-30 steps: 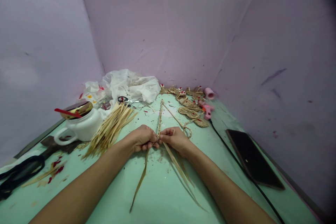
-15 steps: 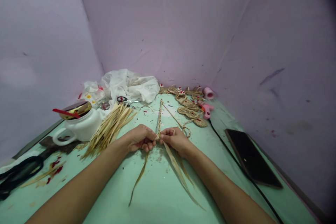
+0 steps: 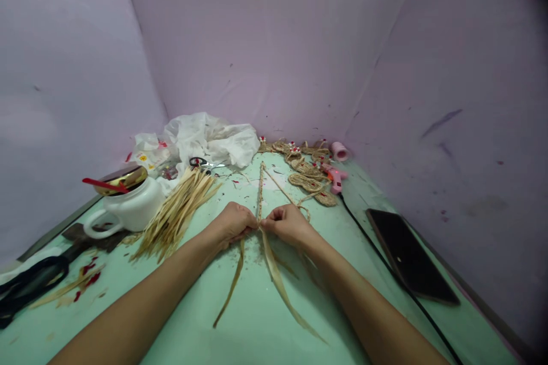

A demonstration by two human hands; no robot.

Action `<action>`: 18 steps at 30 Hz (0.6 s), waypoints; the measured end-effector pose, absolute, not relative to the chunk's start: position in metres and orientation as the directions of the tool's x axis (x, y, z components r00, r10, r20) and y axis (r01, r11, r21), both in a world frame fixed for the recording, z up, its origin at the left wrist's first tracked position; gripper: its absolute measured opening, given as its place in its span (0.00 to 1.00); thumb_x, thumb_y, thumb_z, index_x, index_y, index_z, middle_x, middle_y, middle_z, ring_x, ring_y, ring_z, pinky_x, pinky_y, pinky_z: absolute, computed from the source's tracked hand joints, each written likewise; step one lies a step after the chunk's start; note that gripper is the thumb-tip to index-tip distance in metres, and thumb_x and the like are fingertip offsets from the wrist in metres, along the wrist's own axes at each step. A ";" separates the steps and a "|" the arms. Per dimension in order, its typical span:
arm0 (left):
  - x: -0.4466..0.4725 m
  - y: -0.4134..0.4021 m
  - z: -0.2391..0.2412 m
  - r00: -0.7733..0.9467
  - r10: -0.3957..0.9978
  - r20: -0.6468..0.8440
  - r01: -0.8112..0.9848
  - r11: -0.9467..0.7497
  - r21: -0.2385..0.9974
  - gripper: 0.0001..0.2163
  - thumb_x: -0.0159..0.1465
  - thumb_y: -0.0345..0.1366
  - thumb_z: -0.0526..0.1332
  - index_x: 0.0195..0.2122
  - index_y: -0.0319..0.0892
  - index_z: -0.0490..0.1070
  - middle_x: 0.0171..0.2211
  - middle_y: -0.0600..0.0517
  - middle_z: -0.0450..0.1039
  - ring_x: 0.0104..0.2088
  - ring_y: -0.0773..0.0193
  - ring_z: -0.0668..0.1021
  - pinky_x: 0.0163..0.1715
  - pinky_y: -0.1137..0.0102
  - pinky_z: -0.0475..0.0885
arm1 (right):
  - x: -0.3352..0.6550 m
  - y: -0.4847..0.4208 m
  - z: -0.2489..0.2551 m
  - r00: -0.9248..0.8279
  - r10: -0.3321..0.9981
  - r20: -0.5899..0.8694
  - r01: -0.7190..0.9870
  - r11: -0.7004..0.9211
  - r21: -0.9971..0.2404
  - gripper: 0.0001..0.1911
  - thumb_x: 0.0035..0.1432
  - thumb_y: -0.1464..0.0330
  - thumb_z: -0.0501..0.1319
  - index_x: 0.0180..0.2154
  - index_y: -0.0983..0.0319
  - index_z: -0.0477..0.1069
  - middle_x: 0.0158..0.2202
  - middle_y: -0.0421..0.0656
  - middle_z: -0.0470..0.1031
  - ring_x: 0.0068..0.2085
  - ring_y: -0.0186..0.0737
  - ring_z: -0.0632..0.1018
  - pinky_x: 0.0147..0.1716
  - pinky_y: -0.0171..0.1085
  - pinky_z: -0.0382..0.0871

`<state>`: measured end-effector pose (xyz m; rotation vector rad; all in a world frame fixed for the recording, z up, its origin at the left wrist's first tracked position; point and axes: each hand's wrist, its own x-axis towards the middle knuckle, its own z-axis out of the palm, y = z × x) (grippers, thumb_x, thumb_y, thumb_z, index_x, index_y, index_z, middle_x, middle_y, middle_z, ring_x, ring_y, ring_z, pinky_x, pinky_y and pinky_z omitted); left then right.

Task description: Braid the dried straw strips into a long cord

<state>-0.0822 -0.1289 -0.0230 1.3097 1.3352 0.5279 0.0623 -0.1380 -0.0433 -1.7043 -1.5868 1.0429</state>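
My left hand [image 3: 232, 222] and my right hand [image 3: 287, 223] meet at the middle of the green table [image 3: 257, 319], both pinched on dry straw strips [image 3: 274, 274]. A thin plaited straw braid [image 3: 260, 188] runs from between my fingers away toward the wall. Loose strip ends trail back toward me on the tabletop, one to the left [image 3: 231, 291] and others to the right. My fingers are curled tight, thumbs pressed against the strips at the braid's near end.
A bundle of straw strips [image 3: 177, 211] lies left of my hands beside a white teapot [image 3: 131, 208]. White plastic bags [image 3: 205, 140] and scissors [image 3: 201, 163] sit behind. Coiled braid pieces [image 3: 308, 179], a pink glue gun [image 3: 336, 178] with its black cord, and a dark tablet [image 3: 409, 256] are on the right.
Both hands have shifted slightly farther up the table along the braid. The loose strips on the right have swung, one now crossing toward the middle.
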 end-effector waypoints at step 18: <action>-0.091 -0.128 -0.025 0.365 0.851 -0.378 0.232 0.310 0.922 0.09 0.43 0.32 0.59 0.13 0.40 0.57 0.08 0.61 0.51 0.08 0.78 0.53 0.08 0.76 0.40 | 0.068 -0.163 -0.023 -0.036 0.997 0.068 0.627 0.075 -0.776 0.16 0.49 0.61 0.54 0.19 0.64 0.70 0.17 0.42 0.68 0.19 0.31 0.65 0.20 0.32 0.52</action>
